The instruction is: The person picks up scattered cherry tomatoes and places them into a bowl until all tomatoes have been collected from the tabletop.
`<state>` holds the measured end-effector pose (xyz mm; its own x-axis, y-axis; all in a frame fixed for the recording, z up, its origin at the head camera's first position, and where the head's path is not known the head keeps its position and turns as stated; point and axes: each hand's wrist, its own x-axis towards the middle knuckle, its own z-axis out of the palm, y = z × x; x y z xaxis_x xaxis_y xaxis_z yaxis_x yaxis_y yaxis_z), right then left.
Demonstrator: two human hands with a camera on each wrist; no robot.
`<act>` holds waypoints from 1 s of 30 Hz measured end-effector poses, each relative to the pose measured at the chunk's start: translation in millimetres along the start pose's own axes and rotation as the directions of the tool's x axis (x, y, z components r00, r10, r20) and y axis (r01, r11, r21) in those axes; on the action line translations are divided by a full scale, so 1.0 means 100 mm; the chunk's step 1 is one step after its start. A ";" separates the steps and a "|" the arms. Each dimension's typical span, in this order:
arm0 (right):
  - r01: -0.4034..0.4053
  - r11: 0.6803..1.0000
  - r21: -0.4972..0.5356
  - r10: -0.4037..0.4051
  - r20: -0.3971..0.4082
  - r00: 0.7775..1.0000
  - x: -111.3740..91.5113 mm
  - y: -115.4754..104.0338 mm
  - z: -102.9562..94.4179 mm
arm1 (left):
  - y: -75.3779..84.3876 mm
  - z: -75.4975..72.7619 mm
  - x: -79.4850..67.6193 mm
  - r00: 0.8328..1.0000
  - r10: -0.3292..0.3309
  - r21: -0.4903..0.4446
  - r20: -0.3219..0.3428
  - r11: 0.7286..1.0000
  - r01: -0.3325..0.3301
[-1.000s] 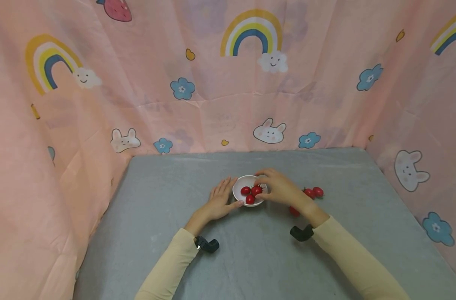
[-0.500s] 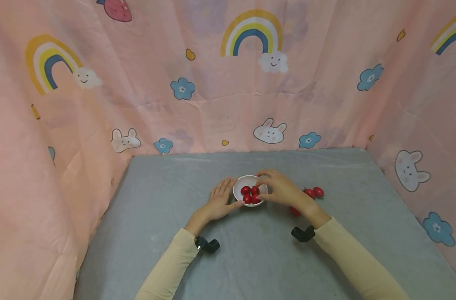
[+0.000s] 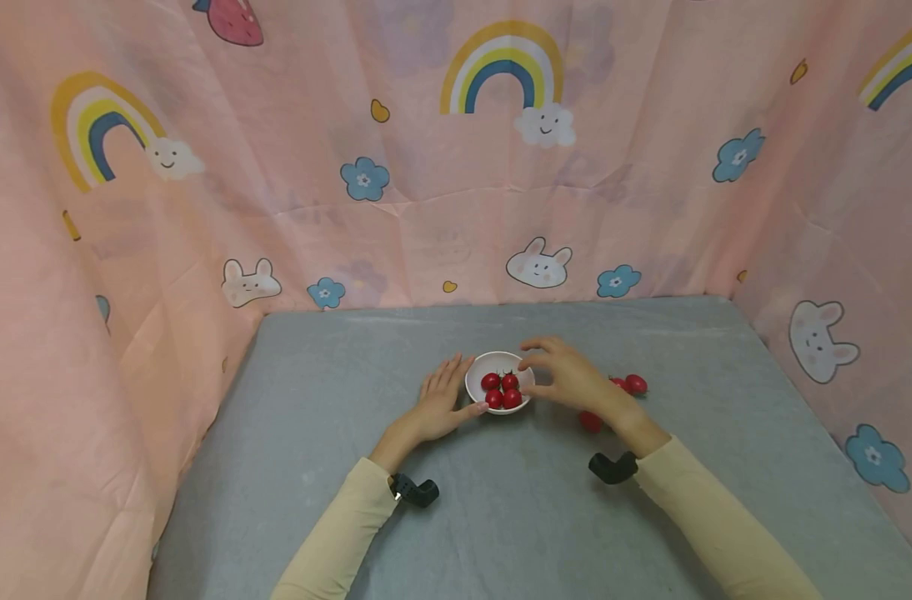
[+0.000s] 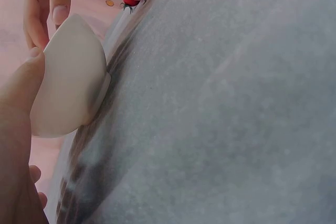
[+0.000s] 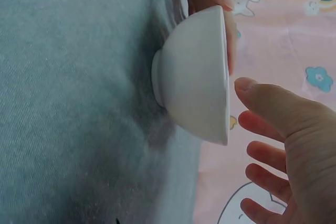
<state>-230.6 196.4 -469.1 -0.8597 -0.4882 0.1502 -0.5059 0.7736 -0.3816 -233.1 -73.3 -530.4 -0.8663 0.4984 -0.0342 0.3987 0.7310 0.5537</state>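
On the grey table stands a white bowl (image 3: 474,387) with several red cherry tomatoes (image 3: 510,398) lying in it. My left hand (image 3: 435,408) lies against the bowl's left side, fingers straight. Its thumb (image 4: 29,77) touches the rim in the left wrist view. At the right rim hovers my right hand (image 3: 568,379), thumb and fingers apart with nothing between them. The right wrist view shows this hand (image 5: 310,140) just above the rim of the bowl (image 5: 197,72). From that side, the bowl's wall hides the tomatoes.
Right of the bowl, more cherry tomatoes (image 3: 636,384) lie on the table (image 3: 486,517), partly behind the right forearm; one tomato (image 3: 590,422) is nearer the front. A pink patterned curtain (image 3: 426,225) encloses the table's back and sides.
My right hand has let go of a cherry tomato in the bowl and drawn slightly back to the right, fingers spreading. The tomatoes there have settled apart; my left hand has stayed still.
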 end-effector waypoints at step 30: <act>-0.036 0.999 0.034 0.037 -0.051 0.998 -0.59 0.51 -0.04 | 0.03 -0.01 -0.03 1.000 0.018 -0.040 -0.020 0.999 -0.019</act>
<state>-205.5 266.4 -493.4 -0.8804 -0.4379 0.1819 -0.4723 0.7764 -0.4173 -229.8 -73.2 -528.2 -0.8647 0.5023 -0.0074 0.4028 0.7020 0.5873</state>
